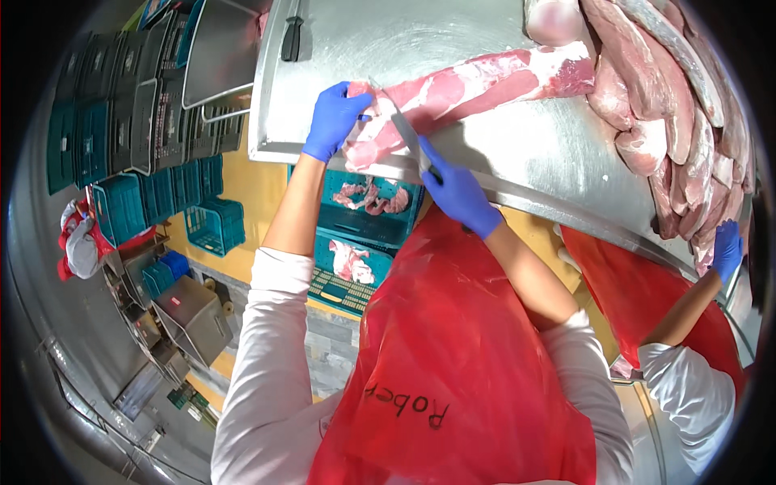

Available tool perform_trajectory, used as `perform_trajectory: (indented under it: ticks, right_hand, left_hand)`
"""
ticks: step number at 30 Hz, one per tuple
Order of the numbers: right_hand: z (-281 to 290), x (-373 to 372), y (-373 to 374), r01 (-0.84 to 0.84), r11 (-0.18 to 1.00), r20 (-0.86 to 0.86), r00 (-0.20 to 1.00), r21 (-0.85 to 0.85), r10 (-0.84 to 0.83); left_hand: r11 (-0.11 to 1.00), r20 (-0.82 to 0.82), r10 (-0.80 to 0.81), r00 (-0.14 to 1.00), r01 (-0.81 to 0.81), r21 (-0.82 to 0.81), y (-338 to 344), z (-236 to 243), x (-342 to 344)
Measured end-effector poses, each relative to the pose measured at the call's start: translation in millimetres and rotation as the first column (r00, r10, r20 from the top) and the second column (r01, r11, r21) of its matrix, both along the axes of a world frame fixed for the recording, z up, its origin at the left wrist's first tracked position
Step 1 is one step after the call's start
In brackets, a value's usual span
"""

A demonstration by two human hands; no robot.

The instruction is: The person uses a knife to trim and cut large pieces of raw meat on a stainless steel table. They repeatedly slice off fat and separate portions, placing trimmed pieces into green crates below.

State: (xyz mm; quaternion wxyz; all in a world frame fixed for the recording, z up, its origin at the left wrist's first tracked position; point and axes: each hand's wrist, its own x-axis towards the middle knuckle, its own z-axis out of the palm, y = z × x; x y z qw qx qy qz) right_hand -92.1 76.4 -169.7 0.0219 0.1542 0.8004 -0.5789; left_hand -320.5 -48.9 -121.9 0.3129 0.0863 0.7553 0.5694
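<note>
A long pork loin [493,85], pink with white fat, lies across the steel table [323,73]. My left hand [333,121], in a blue glove, is closed on the loin's left end near the table's front edge. In my right hand [461,194], also blue-gloved, is a knife [398,120]. Its blade lies across the meat just right of my left hand, its tip pointing away from me. I cannot tell how deep the blade sits.
More pork loins [647,73] are piled at the table's right. A black-handled tool [293,39] lies at the far left. Below the front edge, teal crates [364,225] hold meat trimmings. A co-worker's gloved hand [727,249] touches the pile. Stacked crates [121,105] stand leftward.
</note>
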Motion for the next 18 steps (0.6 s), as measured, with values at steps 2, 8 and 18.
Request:
perform_trajectory:
  ticks: [2, 8, 18]
  right_hand:
    - [3, -35, 9, -0.014, 0.999, 0.024, 1.0, 0.034, 0.013]
    - [18, -38, 0, -0.13, 0.988, 0.046, 0.991, 0.082, 0.127]
    - [3, -79, -32, -0.142, 0.985, 0.067, 0.988, 0.094, 0.136]
  left_hand:
    - [0.985, -0.1, -0.153, 0.983, 0.144, -0.093, 4, 5, 0]
    - [0.995, -0.094, -0.005, 0.996, -0.005, -0.099, -3, 16, -25]
    - [0.994, 0.011, -0.037, 0.999, 0.036, 0.106, -11, 31, -9]
